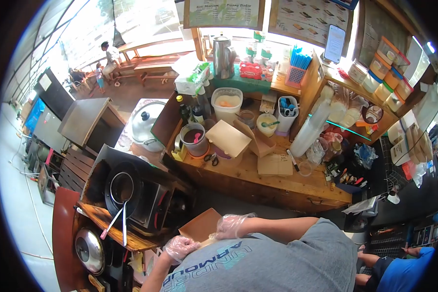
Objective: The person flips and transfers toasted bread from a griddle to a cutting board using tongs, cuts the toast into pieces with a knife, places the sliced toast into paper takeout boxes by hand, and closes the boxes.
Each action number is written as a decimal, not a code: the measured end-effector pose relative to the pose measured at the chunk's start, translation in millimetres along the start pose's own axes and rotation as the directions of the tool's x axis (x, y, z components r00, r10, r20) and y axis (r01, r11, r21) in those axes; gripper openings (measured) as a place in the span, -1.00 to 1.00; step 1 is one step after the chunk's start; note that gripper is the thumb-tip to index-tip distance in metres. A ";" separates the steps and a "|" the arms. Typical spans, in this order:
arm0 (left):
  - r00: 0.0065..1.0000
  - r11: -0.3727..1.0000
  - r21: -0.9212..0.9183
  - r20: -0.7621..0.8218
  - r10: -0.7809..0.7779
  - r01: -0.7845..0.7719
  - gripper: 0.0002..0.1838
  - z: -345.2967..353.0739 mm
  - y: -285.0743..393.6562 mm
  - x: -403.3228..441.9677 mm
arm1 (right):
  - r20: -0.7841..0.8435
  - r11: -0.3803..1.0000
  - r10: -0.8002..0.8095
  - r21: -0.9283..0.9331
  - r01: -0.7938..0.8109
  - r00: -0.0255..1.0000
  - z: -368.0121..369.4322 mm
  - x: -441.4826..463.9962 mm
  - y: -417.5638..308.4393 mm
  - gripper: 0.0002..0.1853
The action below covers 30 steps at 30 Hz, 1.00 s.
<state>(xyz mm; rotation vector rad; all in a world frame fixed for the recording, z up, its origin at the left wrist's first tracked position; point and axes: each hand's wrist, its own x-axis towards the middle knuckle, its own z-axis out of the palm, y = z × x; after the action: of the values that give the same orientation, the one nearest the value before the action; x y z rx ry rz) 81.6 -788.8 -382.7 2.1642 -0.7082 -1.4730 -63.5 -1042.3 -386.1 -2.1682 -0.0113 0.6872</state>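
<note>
My left hand [181, 248], in a clear plastic glove, is closed low in front of my body. My right hand [232, 226], gloved the same way, is closed a little higher and to the right. Between them, at both sets of fingertips, is a small pale thing [208, 241], partly hidden by my fingers and too unclear to name. Right behind the hands is an open brown cardboard box [200, 226]; whether either hand touches it I cannot tell.
Ahead runs a wooden counter [258, 187] with scissors [211, 158], a folded carton [228, 138], a tub [226, 102] and a marker [293, 160]. At left, tongs and a strainer lie over a black wok [124, 187]. A person in blue [406, 272] is at lower right.
</note>
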 end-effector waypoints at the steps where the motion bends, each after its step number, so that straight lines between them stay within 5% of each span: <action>1: 0.999 0.999 -0.022 -0.033 -0.024 0.023 -0.61 5.9 -18.6 -1.9 | 0.004 0.995 -0.060 -0.076 0.060 0.998 6.8 5.3 -4.6 -0.31; 3: 0.996 0.998 -0.046 -0.077 -0.046 0.043 -0.64 16.3 -50.5 -15.9 | 0.025 0.997 0.033 -0.074 -0.031 0.999 11.2 12.2 -24.2 -0.33; 5: 0.928 0.932 -0.216 -0.301 0.220 -0.291 -0.75 25.1 -73.8 -35.3 | 0.047 0.990 0.127 -0.073 -0.123 0.991 13.8 22.1 -42.7 -0.35; 8: 0.901 0.826 -0.390 -0.320 0.293 -0.407 -0.71 14.0 -109.4 -60.6 | -0.257 0.942 0.058 0.335 0.032 0.965 34.7 61.6 -53.1 -0.36; 9: 0.811 0.857 -0.170 -0.454 0.370 -0.486 -0.65 3.0 -123.7 -60.4 | -0.333 0.732 0.030 0.649 0.207 0.942 43.0 75.5 -62.9 -0.47; 11: 0.769 0.599 -0.542 -0.605 0.208 -0.589 -0.59 -10.8 -100.5 -94.8 | -0.329 0.396 -0.050 0.860 0.321 0.943 48.0 91.2 -91.2 -0.63; 12: 0.759 0.361 -0.678 -0.631 0.162 -0.641 -0.55 -14.9 -105.2 -105.5 | -0.241 0.396 -0.134 0.876 0.275 0.961 47.9 91.4 -109.6 -0.63; 14: 0.819 0.315 -0.767 -0.570 0.067 -0.559 -0.49 -18.1 -116.6 -141.5 | -0.188 0.343 -0.228 0.903 0.259 0.955 70.5 71.9 -145.3 -0.54; 15: 0.870 0.254 -0.844 -0.493 -0.020 -0.472 -0.43 -17.5 -124.8 -157.0 | -0.086 0.578 -0.236 0.789 0.211 0.968 87.4 69.3 -153.9 -0.46; 16: 0.871 0.259 -0.844 -0.491 -0.019 -0.470 -0.43 -9.6 -142.9 -168.6 | 0.014 0.773 -0.217 0.613 0.163 0.976 105.2 67.3 -162.2 -0.37; 18: 0.847 0.533 -0.660 -0.443 0.293 -0.529 -0.34 12.7 -183.0 -189.3 | -0.070 0.763 -0.233 0.605 0.227 0.970 139.7 65.2 -176.2 -0.38; 20: 0.874 0.614 -0.625 -0.395 0.283 -0.482 -0.40 18.8 -188.7 -226.9 | 0.088 0.881 -0.003 0.471 -0.039 0.996 156.4 56.0 -203.6 -0.38; 22: 0.900 0.686 -0.589 -0.342 0.268 -0.428 -0.45 14.5 -199.0 -262.5 | 0.095 0.902 -0.011 0.430 -0.031 0.995 184.8 63.9 -212.5 -0.38; 24: 0.875 0.904 -0.107 -0.320 0.364 -0.415 -0.54 6.4 -216.3 -285.3 | 0.154 0.888 -0.147 0.457 0.062 0.977 223.3 80.4 -203.3 -0.38; 25: 0.883 0.857 -0.282 -0.325 0.339 -0.432 -0.56 13.5 -237.6 -281.5 | -0.004 0.835 -0.174 0.529 0.150 0.985 240.5 75.4 -210.9 -0.47; 26: 0.891 0.780 -0.446 -0.329 0.314 -0.440 -0.59 20.6 -259.0 -277.8 | 0.002 0.837 -0.167 0.529 0.140 0.986 247.4 75.8 -216.3 -0.47; 29: 0.865 0.753 -0.438 -0.348 0.361 -0.491 -0.64 19.4 -270.6 -290.1 | 0.116 0.770 -0.086 0.638 -0.008 0.990 251.4 68.9 -233.8 -0.50; 30: 0.919 0.845 -0.364 -0.204 0.337 -0.391 -0.67 5.4 -248.1 -307.4 | 0.170 0.737 -0.066 0.673 -0.067 0.983 241.7 59.8 -247.8 -0.46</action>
<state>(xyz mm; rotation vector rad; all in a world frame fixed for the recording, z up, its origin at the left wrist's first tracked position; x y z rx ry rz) 24.9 -404.0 -313.2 1.6843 -0.6598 -1.1420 -73.1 -692.7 -353.5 -1.3899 0.1268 0.7455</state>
